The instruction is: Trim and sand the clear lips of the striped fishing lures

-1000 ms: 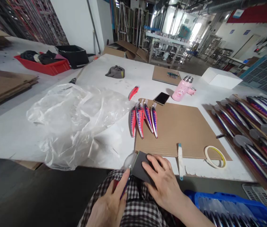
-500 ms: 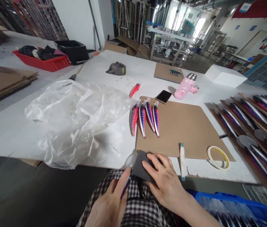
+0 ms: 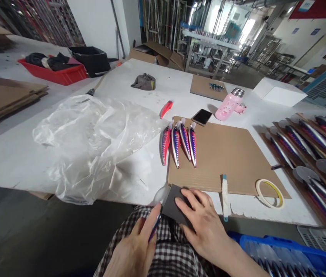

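Note:
Low at the table's front edge, my left hand [image 3: 135,242] is closed around a fishing lure [image 3: 155,227]; its clear lip points up and most of the body is hidden by my fingers. My right hand [image 3: 205,219] pinches a dark grey sheet like sandpaper [image 3: 173,206], whose left edge lies against the lure near the lip. Beyond my hands, several purple, red and silver lures [image 3: 175,148] lie side by side at the left of a cardboard sheet [image 3: 223,154]. A smaller red lure [image 3: 167,109] rests farther back on the white table [image 3: 140,104].
Crumpled clear plastic [image 3: 93,142] covers the left of the table. On the right are a tape roll [image 3: 270,193], a wrapped blade-like tool [image 3: 225,198], a phone [image 3: 202,117], a pink bottle [image 3: 228,105] and racks of lures [image 3: 310,154]. A blue bin [image 3: 290,246] holds more lures below.
The view has shifted slightly, so the table's things appear a little to the right. Both hands keep their holds on the lure and the grey sheet, almost unmoved.

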Action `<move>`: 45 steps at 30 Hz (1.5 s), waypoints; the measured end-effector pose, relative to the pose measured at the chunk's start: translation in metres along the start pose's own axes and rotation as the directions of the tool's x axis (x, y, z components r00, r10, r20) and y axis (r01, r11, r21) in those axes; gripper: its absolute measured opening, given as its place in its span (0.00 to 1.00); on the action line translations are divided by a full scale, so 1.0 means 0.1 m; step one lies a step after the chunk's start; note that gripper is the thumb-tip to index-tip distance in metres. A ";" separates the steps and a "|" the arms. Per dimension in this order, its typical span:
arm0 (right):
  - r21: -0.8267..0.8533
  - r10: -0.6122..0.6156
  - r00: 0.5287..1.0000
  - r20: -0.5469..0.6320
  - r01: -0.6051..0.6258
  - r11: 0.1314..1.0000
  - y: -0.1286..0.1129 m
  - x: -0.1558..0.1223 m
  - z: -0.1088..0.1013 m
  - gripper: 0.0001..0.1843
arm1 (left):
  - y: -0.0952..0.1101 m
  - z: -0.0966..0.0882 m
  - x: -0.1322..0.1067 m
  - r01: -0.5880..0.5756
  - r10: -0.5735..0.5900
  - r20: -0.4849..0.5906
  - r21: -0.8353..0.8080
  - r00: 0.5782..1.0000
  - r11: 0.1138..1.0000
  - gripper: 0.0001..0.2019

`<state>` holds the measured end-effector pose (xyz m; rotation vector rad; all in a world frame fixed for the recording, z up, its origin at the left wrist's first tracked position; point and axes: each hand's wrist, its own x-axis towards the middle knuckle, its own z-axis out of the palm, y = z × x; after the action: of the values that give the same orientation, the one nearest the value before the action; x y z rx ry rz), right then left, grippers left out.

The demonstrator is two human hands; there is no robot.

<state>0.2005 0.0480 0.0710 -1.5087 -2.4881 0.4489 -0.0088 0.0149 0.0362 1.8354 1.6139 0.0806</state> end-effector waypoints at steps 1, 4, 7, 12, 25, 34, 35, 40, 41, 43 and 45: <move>0.001 -0.004 1.000 0.007 0.004 1.000 0.00 0.00 0.00 0.26 | 0.00 0.00 0.00 -0.002 0.002 -0.001 -0.001 1.000 1.000 0.27; -0.009 0.053 0.998 -0.033 -0.053 0.999 0.00 0.01 -0.02 0.26 | -0.03 0.03 0.00 -0.021 0.021 -0.008 -0.002 1.000 1.000 0.27; 0.011 0.016 1.000 -0.002 -0.016 1.000 -0.02 0.01 -0.02 0.26 | -0.05 0.06 0.00 -0.029 0.029 -0.038 0.006 0.999 1.000 0.27; -0.018 0.062 0.997 -0.049 -0.063 0.998 -0.03 -0.01 0.01 0.26 | -0.08 0.09 -0.01 -0.043 0.044 -0.075 0.018 0.996 0.999 0.26; -0.049 0.060 0.996 -0.060 -0.063 0.997 -0.03 -0.04 0.06 0.26 | -0.02 0.06 0.01 -0.018 0.020 -0.035 0.046 0.999 0.999 0.27; -0.064 0.096 0.990 -0.103 -0.103 0.993 -0.05 -0.02 0.05 0.27 | -0.06 0.09 0.02 -0.032 0.035 -0.042 0.070 0.999 0.997 0.27; -0.067 0.102 0.988 -0.113 -0.110 0.992 -0.05 -0.02 0.05 0.27 | -0.06 0.10 0.02 -0.034 0.037 -0.048 0.068 0.998 0.997 0.27; -0.060 0.077 0.994 -0.079 -0.082 0.995 -0.12 -0.06 0.09 0.27 | -0.04 0.13 0.01 -0.023 0.025 -0.062 0.035 0.998 0.999 0.26; -0.067 0.101 0.989 -0.104 -0.108 0.992 -0.13 -0.08 0.11 0.27 | -0.03 0.14 0.01 -0.011 0.013 -0.074 0.024 0.997 1.000 0.26; -0.092 0.098 0.989 -0.115 -0.109 0.990 -0.13 -0.17 0.17 0.29 | 0.00 0.16 -0.01 0.017 -0.017 -0.100 -0.003 0.995 1.000 0.25; -0.125 0.051 0.995 -0.091 -0.062 0.990 -0.13 -0.29 0.24 0.30 | 0.03 0.18 -0.02 0.030 -0.033 -0.122 -0.025 0.992 0.999 0.25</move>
<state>0.1956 0.0133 0.0525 -1.6125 -2.4530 0.2304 0.0022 0.0050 0.0248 1.8173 1.7179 0.2001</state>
